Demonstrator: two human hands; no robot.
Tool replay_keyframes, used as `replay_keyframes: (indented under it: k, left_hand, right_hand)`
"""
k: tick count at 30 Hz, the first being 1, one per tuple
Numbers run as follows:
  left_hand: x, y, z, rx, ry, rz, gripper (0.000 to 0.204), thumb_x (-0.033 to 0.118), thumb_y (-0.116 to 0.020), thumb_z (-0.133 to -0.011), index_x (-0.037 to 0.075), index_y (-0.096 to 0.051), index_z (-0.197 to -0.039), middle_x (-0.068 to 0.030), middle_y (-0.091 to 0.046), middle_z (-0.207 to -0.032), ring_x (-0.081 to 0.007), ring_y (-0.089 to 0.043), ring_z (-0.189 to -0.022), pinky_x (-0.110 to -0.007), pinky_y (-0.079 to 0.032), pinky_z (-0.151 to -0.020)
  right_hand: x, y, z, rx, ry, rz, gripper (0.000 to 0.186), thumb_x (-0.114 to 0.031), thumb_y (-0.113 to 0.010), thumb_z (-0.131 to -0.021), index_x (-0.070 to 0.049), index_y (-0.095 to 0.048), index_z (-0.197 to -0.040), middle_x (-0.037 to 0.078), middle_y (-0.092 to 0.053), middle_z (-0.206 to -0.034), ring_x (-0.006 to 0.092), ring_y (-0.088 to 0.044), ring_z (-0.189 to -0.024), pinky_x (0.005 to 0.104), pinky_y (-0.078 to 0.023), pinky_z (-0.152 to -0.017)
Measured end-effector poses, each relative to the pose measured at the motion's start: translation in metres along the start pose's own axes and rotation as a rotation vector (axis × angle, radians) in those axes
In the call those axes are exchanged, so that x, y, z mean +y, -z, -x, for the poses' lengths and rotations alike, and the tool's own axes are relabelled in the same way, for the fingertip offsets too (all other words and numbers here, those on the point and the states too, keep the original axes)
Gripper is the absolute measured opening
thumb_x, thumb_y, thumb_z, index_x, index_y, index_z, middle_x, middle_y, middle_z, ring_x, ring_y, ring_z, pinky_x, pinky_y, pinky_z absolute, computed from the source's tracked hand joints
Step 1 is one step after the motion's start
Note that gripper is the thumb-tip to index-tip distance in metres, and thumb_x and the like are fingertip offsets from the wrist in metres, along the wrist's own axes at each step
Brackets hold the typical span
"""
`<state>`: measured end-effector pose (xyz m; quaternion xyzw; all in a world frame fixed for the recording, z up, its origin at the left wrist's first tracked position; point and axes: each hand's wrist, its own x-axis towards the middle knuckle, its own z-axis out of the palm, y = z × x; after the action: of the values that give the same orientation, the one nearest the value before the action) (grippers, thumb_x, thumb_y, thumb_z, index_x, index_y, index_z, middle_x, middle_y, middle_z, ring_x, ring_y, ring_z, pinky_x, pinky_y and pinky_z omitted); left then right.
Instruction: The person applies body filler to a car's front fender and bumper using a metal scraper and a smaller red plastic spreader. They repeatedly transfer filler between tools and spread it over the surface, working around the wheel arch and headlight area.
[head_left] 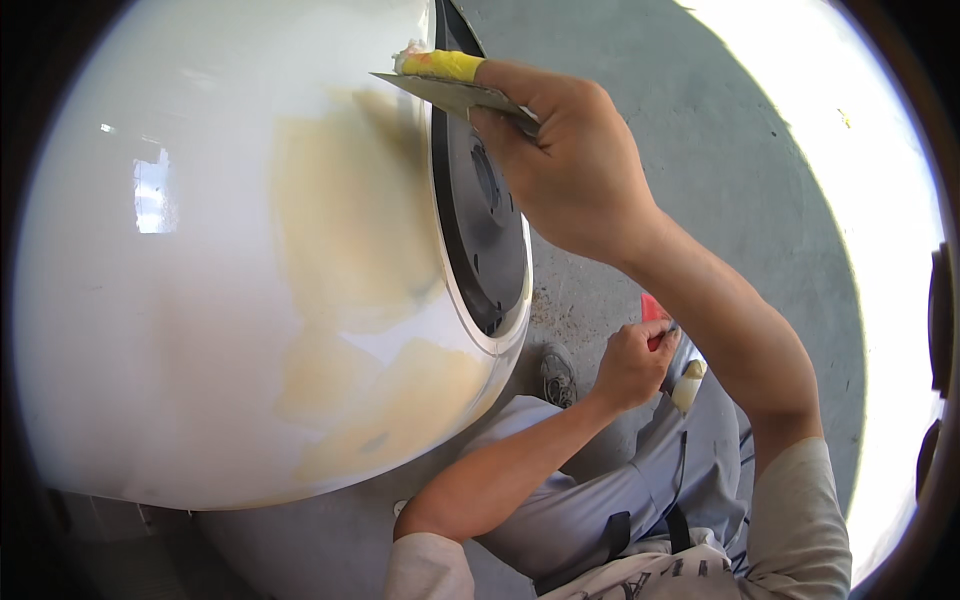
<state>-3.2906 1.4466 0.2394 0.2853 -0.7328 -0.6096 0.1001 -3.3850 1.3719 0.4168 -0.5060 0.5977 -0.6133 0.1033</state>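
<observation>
My right hand [570, 150] is closed on a thin metal scraper [455, 95] held over the edge of a white, curved vehicle panel [200, 330]. A yellow wrap [440, 65] covers one finger of that hand, with pale filler smeared at its tip. Beige patches of filler [340, 220] lie on the panel below and left of the scraper. Lower down, by my leg, my left hand [635, 365] is closed round a red-handled putty knife [652, 308]. A lump of cream filler [688, 385] shows beside it; the blade is partly hidden by my right forearm.
A black recessed housing [485, 220] with a round hole is set into the panel's right edge. Grey floor [700, 130] spreads to the right, with a strip of bright light beyond. My shoe [558, 375] stands close to the panel's lower edge.
</observation>
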Motion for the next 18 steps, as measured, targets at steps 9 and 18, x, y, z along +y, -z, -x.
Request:
replay_keyframes:
  k: [9, 18]
  left_hand:
    - [0.003, 0.002, 0.002, -0.009, -0.053, -0.006, 0.021, 0.019, -0.063, -0.098, -0.001, -0.07, -0.095, -0.0165, -0.068, -0.074, -0.0316, -0.068, -0.069, -0.042, -0.051, -0.068]
    - [-0.008, 0.003, 0.002, -0.014, 0.012, -0.051, 0.032, 0.028, -0.065, -0.101, -0.004, -0.069, -0.096, -0.0125, -0.064, -0.068, -0.0214, -0.057, -0.059, -0.036, -0.048, -0.063]
  right_hand:
    - [-0.01, -0.027, -0.024, 0.147, 0.328, 0.013, 0.023, 0.001, -0.062, -0.093, -0.003, -0.072, -0.113, 0.011, -0.07, -0.103, 0.0285, -0.067, -0.086, 0.0334, -0.052, -0.077]
    - [-0.004, -0.051, 0.077, 0.185, 0.532, -0.118, 0.045, 0.001, -0.069, -0.07, -0.01, -0.081, -0.111, 0.018, -0.07, -0.111, 0.0312, -0.072, -0.095, 0.0468, -0.058, -0.088]
